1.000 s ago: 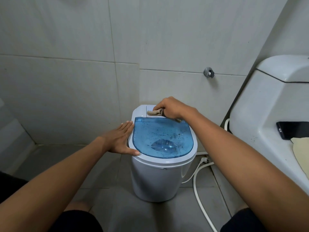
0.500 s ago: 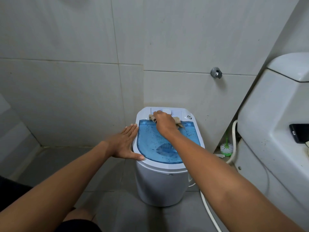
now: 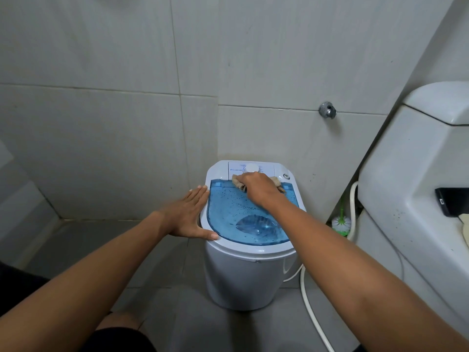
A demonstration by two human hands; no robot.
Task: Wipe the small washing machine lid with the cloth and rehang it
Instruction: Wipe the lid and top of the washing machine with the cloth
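A: Why is the left hand [image 3: 189, 215] flat against the washing machine [image 3: 247, 273]?

B: I'd say to steady it. The fingers are straight and pressed together, laid along the machine's left rim, with the thumb spread out across the near-left edge. It grips nothing. A small, light tub on a tiled floor would probably slide under a sideways rub, so the palm braces it.

A: And the right hand [image 3: 257, 188]?

B: It's at the far edge of the lid [image 3: 236, 214], just in front of the control panel [image 3: 251, 168]. The fingers curl down over the cloth [image 3: 238, 182], a tan rag bunched under the palm, with ends poking out to the left and right of the hand. It presses the cloth onto the blue lid.

A: Why start at the far edge?

B: Likely to work from the hinge side toward the near edge. The lid nearer the person looks speckled with dark spots, so most of the wiping seems yet to be done.

A: And the rehanging?

B: Not yet. I can't see a hook for the cloth; there's only a metal fitting [image 3: 327, 110] on the wall above and right of the machine.
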